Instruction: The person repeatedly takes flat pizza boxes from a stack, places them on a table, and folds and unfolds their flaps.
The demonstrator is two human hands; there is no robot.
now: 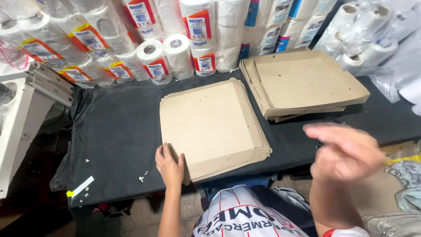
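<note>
The left hand [169, 166] rests flat, fingers together, on the corner of a flat brown cardboard sheet [210, 125] on dark cloth [118, 131]. The right hand [344, 151] hovers blurred, holding nothing; its finger spread cannot be told.

Matt brown cardboard sheets [210, 125], flat and smooth; worktop [118, 131] covered in dull black cloth; paper rolls [175, 52] wrapped in glossy clear plastic.

Was a table [118, 131] draped in black cloth, bearing a flat stack of brown cardboard box blanks [212, 127] near its front edge, a second stack of folded cardboard trays [307, 81] just beside, and wrapped toilet paper rolls [166, 57] along the back.
</note>
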